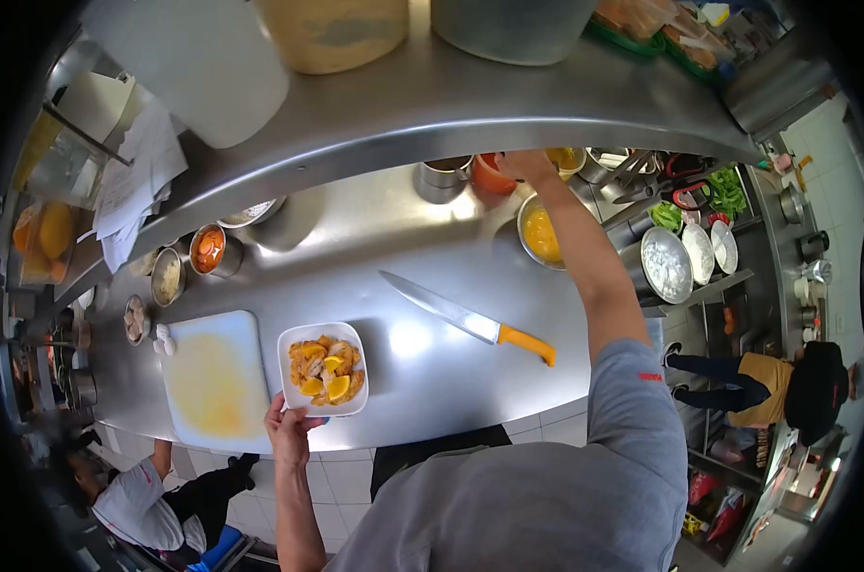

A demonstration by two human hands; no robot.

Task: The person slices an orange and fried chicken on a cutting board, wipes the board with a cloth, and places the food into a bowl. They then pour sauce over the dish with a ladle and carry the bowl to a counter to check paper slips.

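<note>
My left hand (291,424) grips the near left corner of a white square bowl (286,355) at the counter's front edge. Golden fried pieces with lemon or orange wedges (337,387) fill the bowl. My right hand (527,164) is stretched far across the counter to an orange-red bowl (492,175) under the shelf. Its fingers are bent at that bowl's rim, and what they pinch is too small to make out. Between my arms lies a large knife (470,319) with a yellow handle, touched by neither hand.
A stained white cutting board (216,377) lies left of the square bowl. Metal bowls, one with yellow liquid (541,234), stand along the back. The steel shelf (432,138) overhangs the counter. Co-workers are at lower left (146,505) and right (765,386).
</note>
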